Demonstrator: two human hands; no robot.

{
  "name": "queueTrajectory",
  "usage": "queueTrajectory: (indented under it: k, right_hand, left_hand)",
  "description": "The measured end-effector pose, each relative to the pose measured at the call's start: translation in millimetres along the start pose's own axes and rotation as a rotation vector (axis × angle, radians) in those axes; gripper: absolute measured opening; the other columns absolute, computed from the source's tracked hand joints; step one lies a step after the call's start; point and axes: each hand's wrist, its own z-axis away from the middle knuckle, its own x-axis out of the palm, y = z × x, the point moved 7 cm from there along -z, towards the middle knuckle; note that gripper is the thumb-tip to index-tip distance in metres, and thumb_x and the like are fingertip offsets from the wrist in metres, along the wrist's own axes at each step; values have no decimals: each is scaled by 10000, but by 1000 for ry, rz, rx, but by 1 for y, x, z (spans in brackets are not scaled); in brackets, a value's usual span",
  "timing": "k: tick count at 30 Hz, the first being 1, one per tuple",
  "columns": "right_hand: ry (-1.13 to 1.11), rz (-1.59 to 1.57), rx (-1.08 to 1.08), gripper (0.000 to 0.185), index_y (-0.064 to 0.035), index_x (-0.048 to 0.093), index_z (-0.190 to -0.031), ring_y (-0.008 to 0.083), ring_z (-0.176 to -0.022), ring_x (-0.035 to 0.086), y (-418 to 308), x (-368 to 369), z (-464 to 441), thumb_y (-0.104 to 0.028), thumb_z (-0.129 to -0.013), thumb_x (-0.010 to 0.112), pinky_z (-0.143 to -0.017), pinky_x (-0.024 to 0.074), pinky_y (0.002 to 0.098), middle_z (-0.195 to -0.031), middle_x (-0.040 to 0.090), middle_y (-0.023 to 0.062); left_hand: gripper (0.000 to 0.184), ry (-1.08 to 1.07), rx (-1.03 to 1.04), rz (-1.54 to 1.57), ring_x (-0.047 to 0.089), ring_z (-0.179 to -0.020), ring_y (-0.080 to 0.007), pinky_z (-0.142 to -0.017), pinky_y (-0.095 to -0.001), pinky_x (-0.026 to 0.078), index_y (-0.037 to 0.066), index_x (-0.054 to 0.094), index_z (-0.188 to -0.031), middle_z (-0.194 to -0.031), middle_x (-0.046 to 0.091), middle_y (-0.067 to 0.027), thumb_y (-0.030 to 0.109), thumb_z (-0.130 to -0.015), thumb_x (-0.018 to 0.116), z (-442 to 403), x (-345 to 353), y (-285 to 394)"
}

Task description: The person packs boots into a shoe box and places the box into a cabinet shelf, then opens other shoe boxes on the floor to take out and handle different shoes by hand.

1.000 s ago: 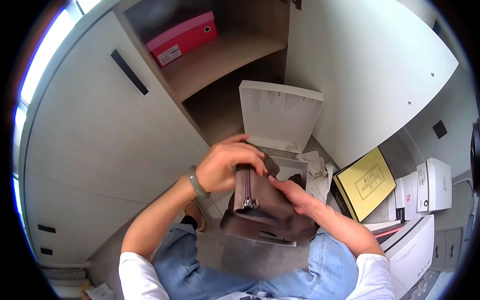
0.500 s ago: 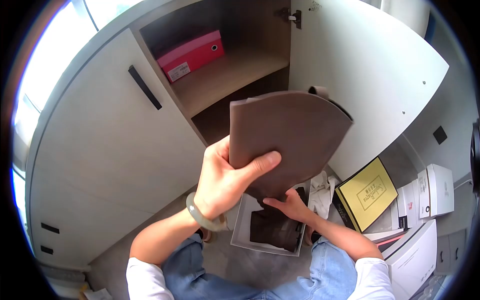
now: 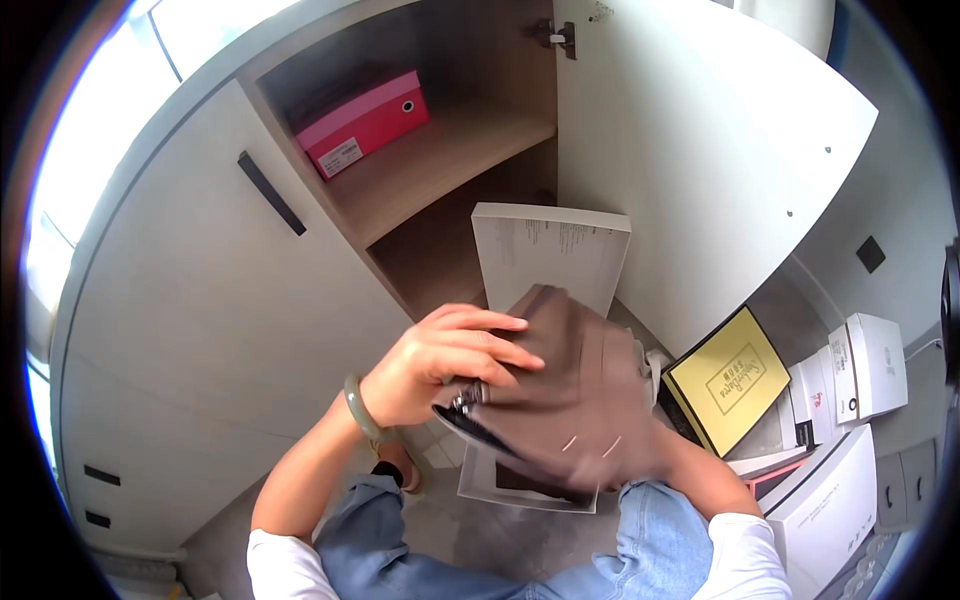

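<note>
Here, a brown bag (image 3: 585, 370) tilts above an open box (image 3: 480, 488)

The pale cabinet (image 3: 190, 300) is the biggest thing, its right door (image 3: 700, 150) swung wide. A white panel (image 3: 550, 245), much like a box lid, stands before the lower opening, partly behind the bag. The bag itself is in the air, blurred; its long axis seems to slant from upper left to lower right. The open box lies below on the floor, partly covered, with something dark inside. A yellow box (image 3: 735, 375) sits farther right, apart from the bag, and a pink shoebox (image 3: 365, 130) rests on the shelf.

The left hand (image 3: 422, 365) meets the bag, which lies directly to its right. Its fingers bend over the bag's left part, slightly spread; the thumb is hidden, so I cannot tell whether they grip. The right forearm (image 3: 705, 468) runs behind the bag from the lower right, hiding the right hand and its fingers' state. A bracelet (image 3: 358, 408) circles the left wrist; near the fingers shines a metal zip end (image 3: 467, 399).
</note>
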Motion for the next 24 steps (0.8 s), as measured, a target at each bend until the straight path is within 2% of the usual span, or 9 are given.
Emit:
queueTrajectory:
  k: [3,4,6,7,13,19,22,23,24]
  right_hand:
    - [11,-229,-46,350,-38,535,-1274,210,-1064,625,9,-12,9,-173,-955,586,-910,534,373,-1221,617,88]
    - [13,-259,-46,330,-31,554,-1252,202,-1065,625,9,-15,8,-167,-954,588,-897,536,372,-1200,631,84]
    - [34,-202,-46,403,-47,521,-1309,221,-1173,573,11,-17,11,-268,-975,565,-1000,486,403,-1314,575,94]
    - [36,-202,-50,403,-47,521,-1309,221,-1173,573,11,-18,9,-268,-975,565,-1000,486,403,-1314,575,94]
    - [56,-283,88,405,-27,539,-1290,225,-1136,599,24,-13,10,-289,-981,538,-988,494,393,-1276,604,98]
    - [-68,-322,106,375,-10,542,-1278,192,-1116,602,33,-2,15,-193,-954,589,-938,505,344,-1252,613,82]
    - [-452,-148,-274,391,-1,533,-1294,168,-1119,593,5,25,32,-198,-960,587,-904,504,318,-1234,614,83]
    - [-464,-92,-167,419,3,521,-1309,160,-1130,583,10,23,35,-227,-965,586,-907,495,312,-1231,612,81]
    - [-467,-63,-115,434,5,515,-1317,156,-1135,579,10,27,36,-242,-967,585,-909,491,309,-1229,611,80]
  left_hand:
    - [215,113,-169,-246,595,-1142,-293,-948,-379,459,69,714,-1006,-1235,638,-97,-6,-817,645,24,18,-27]
    - [215,113,-167,-245,595,-1142,-293,-948,-379,459,69,714,-1006,-1235,638,-97,-6,-817,645,34,27,-35]
    - [270,320,-543,-42,593,-1134,-304,-964,-384,451,66,671,-1125,-1223,633,-109,43,-857,664,58,25,-70]
    - [381,286,-571,17,582,-1143,-309,-970,-375,452,47,624,-1204,-1236,610,-129,143,-849,719,61,26,-74]
    - [527,280,-474,-75,541,-1191,-287,-966,-359,449,3,620,-1177,-1283,544,-152,271,-765,810,45,39,-59]
    - [407,166,-639,75,544,-1178,-258,-990,-349,436,-26,678,-1052,-1303,537,-142,259,-786,796,34,46,-61]
    - [336,255,-363,203,546,-1162,-230,-969,-340,441,-25,697,-1029,-1311,541,-147,259,-855,736,23,46,-52]
    - [336,252,-361,201,546,-1162,-230,-969,-340,441,-25,697,-1029,-1311,541,-147,259,-855,736,21,45,-51]
    - [318,343,-505,503,571,-1104,-185,-933,-319,460,-26,699,-1031,-1249,588,-125,253,-878,715,23,44,-58]
